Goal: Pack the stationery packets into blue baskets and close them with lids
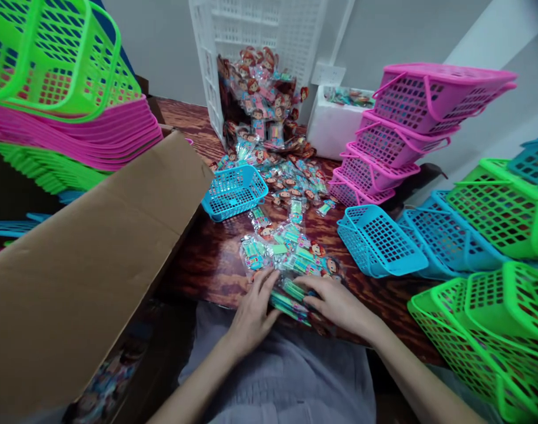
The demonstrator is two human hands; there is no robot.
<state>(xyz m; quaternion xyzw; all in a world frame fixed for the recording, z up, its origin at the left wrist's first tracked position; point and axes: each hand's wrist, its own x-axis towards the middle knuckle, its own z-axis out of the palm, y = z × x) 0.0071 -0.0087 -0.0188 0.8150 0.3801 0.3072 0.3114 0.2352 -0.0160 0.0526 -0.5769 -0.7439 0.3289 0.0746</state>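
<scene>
At the near edge of the table, my left hand (256, 309) and my right hand (333, 300) close in from both sides on a stack of small clear packets (291, 303) with green contents. The left thumb lies along the stack's near side and the fingers rest over its left end. My right fingers curl over its right end. Just beyond my hands, more loose packets (295, 256) printed with cartoon figures lie spread out. A blue basket (234, 191) stands behind them on the left.
A white crate (207, 76) tipped on its side spills a heap of packets (269, 112). Pink baskets (384, 147) stand stacked at right, with blue baskets (379, 241) and green baskets (485, 330) nearer. A cardboard box (96, 253) and nested baskets (66, 123) fill the left.
</scene>
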